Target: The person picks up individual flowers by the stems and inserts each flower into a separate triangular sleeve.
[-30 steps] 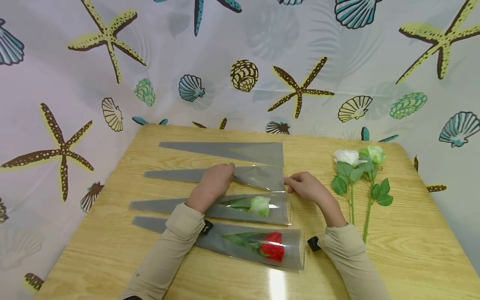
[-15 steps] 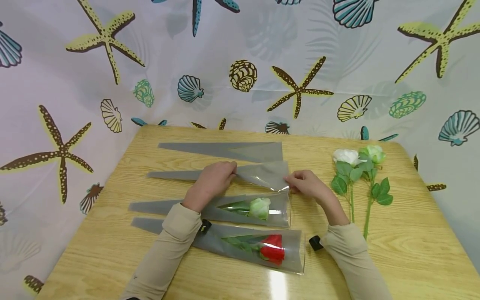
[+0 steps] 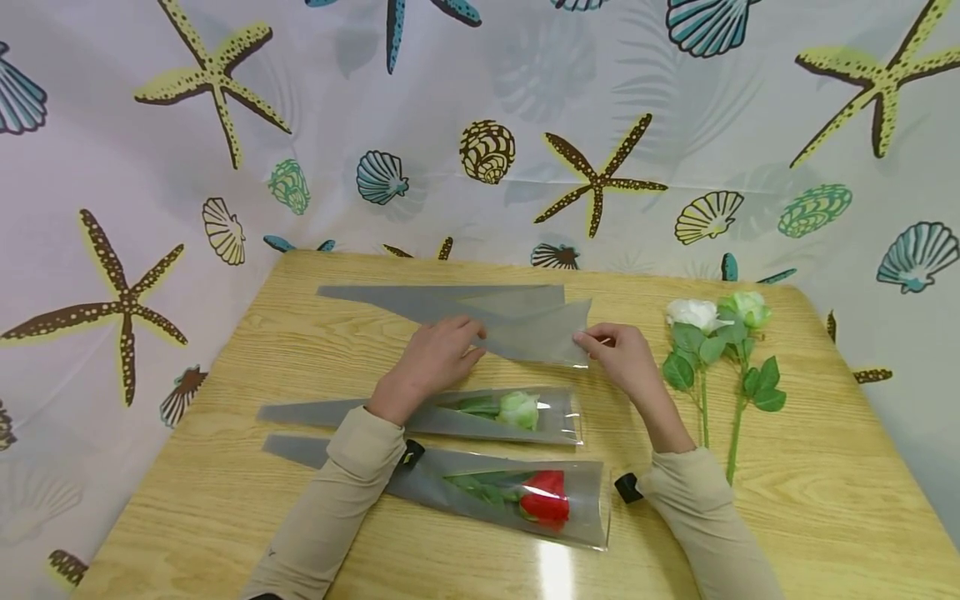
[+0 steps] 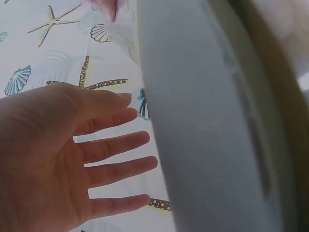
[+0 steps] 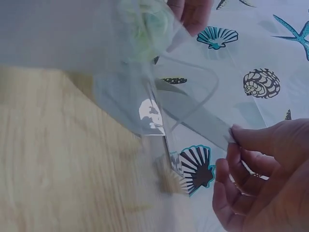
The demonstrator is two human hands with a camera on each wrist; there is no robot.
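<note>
In the head view, my right hand (image 3: 618, 358) pinches the wide end of a flower sleeve (image 3: 536, 333), clear and grey plastic, between thumb and forefinger. The same pinch shows in the right wrist view, with the sleeve's edge (image 5: 207, 123) at the fingertips. My left hand (image 3: 438, 354) is beside the sleeve's middle, its fingers spread. From the left wrist, the left hand (image 4: 72, 154) has straight, parted fingers with nothing between them. The held sleeve partly covers another flat sleeve (image 3: 390, 293) behind it.
Nearer me lie a sleeve with a pale green rose (image 3: 519, 412) and one with a red rose (image 3: 545, 498). To the right are a loose white rose (image 3: 694, 317) and a loose green one (image 3: 747, 310). A patterned cloth (image 3: 427, 108) hangs behind the wooden table (image 3: 832, 467).
The held sleeve has moved away from me and slightly right, and now overlaps the far sleeve. My left hand has gone from gripping it to spread fingers. My right hand keeps its pinch.
</note>
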